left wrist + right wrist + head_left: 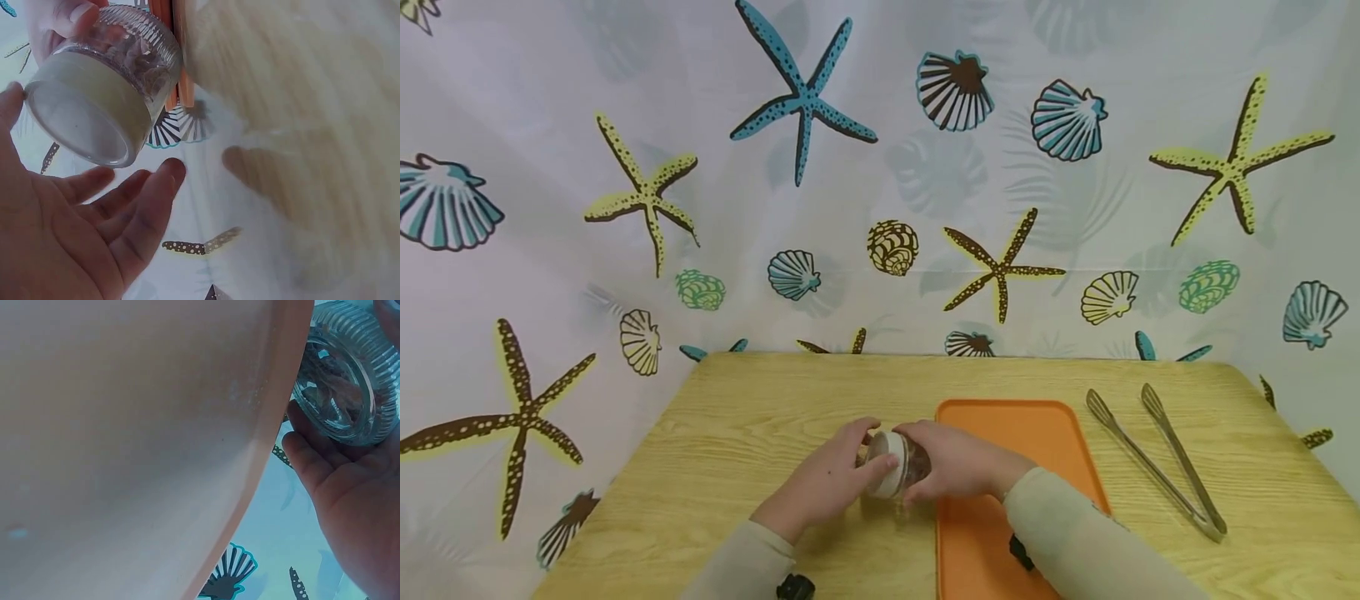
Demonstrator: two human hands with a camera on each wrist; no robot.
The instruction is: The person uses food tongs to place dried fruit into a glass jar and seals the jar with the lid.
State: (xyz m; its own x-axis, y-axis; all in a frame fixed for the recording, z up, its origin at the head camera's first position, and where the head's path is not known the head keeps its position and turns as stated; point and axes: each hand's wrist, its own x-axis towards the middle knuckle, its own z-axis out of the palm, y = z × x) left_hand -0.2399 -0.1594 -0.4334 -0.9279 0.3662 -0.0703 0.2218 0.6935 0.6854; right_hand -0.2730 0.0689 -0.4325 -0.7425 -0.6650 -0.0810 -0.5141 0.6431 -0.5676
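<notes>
A ribbed clear glass jar [917, 467] with a white lid [892, 446] lies tilted on its side between the two hands, its lid towards the left. Brownish, thin pieces show through the glass [337, 387]. My right hand [958, 462] grips the jar's body. Around the lid, my left hand [827, 483] has its fingers loosely spread. In the left wrist view, one fingertip of the left hand [69, 237] is right at the lid's edge, while the others stand apart from the jar.
An orange tray [1000, 542] lies beside the jar, partly under the right forearm. Further right, metal tongs [1157, 467] rest spread on the wooden table [737, 417]. A curtain [850, 308] printed with shells and starfish hangs behind the table.
</notes>
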